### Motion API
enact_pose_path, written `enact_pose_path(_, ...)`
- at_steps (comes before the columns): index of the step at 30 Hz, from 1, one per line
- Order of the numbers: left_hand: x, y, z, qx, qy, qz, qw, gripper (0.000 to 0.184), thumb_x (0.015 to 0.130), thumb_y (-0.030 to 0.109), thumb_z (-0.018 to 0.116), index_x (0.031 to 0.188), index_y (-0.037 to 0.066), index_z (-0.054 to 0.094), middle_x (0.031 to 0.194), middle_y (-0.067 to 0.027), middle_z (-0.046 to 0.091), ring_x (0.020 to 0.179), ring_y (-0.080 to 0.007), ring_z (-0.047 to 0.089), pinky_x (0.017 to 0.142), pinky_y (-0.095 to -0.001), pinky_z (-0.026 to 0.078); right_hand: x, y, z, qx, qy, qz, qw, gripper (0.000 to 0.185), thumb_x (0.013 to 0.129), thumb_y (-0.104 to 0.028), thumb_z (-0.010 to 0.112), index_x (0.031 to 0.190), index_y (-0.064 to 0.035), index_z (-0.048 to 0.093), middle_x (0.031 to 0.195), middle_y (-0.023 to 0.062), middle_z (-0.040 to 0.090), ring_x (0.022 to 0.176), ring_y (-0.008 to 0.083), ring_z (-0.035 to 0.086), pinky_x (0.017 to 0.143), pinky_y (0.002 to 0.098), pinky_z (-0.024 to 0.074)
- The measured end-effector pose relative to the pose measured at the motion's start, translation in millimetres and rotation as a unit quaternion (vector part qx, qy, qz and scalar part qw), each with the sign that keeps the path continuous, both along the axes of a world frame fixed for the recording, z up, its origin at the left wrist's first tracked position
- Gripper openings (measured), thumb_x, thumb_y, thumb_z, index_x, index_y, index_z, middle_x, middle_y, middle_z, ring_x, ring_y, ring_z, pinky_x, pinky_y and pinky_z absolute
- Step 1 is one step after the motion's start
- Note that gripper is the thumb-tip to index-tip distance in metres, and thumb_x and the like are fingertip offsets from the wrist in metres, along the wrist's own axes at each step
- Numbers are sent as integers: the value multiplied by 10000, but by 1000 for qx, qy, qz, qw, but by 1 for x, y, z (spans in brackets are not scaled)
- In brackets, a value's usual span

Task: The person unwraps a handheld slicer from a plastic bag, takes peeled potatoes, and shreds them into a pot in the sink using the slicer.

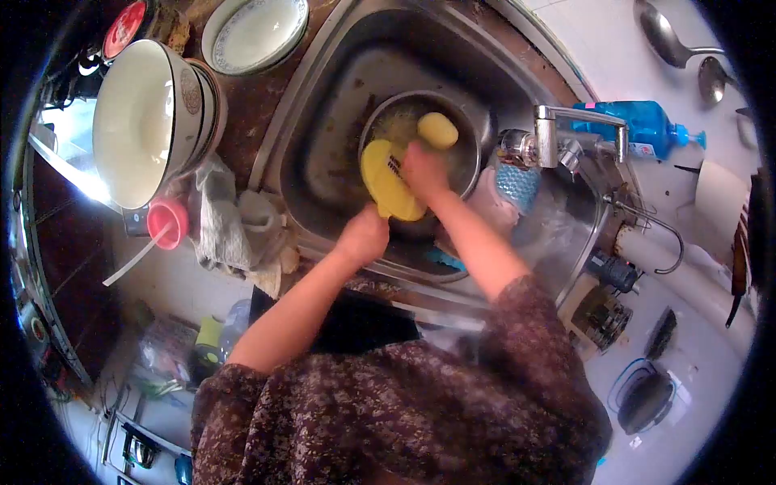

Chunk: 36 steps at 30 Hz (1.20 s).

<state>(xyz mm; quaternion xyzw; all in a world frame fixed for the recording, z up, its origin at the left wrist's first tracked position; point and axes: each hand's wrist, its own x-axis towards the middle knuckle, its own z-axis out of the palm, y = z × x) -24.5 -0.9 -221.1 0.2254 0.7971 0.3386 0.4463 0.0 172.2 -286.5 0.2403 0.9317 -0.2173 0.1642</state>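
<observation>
My left hand (364,235) is closed around the near end of a yellow grater (375,173), which has a row of dark teeth at its middle. The grater slants over a round metal bowl (473,182) inside the sink. My right hand (423,170) is closed against the grater's toothed part; whatever lies under its fingers is hidden. Just beyond that hand, a peeled potato (437,130) sits in the bowl, with pale shreds or liquid beside it.
The metal sink (323,105) surrounds the bowl. A chrome faucet (546,133) and a blue bottle (626,127) stand to the right. On the left are stacked bowls (133,121), plates (257,32), cloths (222,218) and a pink cup (167,222). Ladles (663,36) hang at upper right.
</observation>
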Motion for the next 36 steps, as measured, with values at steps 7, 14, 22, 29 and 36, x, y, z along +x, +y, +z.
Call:
enact_pose_path(7,-11,-5,22,-30,-39,-12,999,212,796,134,429,878,-61,451,832,-277,547,831,-409,524,726,-462,417,-4,24,-23,67,-34,4,997,192,794,-159,400,952,-64,454,733,226,583,711,394,572,643,471,452)
enact_pose_path(14,-11,-5,21,-53,-57,-1,997,204,789,123,428,879,-59,442,822,-274,550,823,-409,528,720,-461,420,7,27,-21,-18,-1,-57,998,219,819,-206,386,990,-88,455,844,202,582,801,383,549,707,474,423)
enact_pose_path(22,-15,-13,43,-68,-23,-52,996,214,781,120,437,893,-62,442,849,-271,550,824,-393,539,726,-450,426,9,9,-27,55,24,-163,985,325,739,-273,540,959,-35,528,967,209,539,909,362,515,766,431,421)
enact_pose_path(29,-27,-24,50,-28,12,-79,996,203,770,121,444,873,-53,464,830,-265,555,814,-391,539,721,-454,424,-1,4,-28,7,-69,-240,968,511,630,-243,633,1062,-34,459,969,186,550,899,328,533,774,402,427)
enact_pose_path(36,-24,-23,40,-29,29,-61,997,195,777,121,428,856,-51,474,791,-252,560,784,-395,538,707,-451,427,8,13,-14,-57,-7,-256,965,501,621,-180,633,1068,-33,458,1006,162,557,943,300,533,785,372,425)
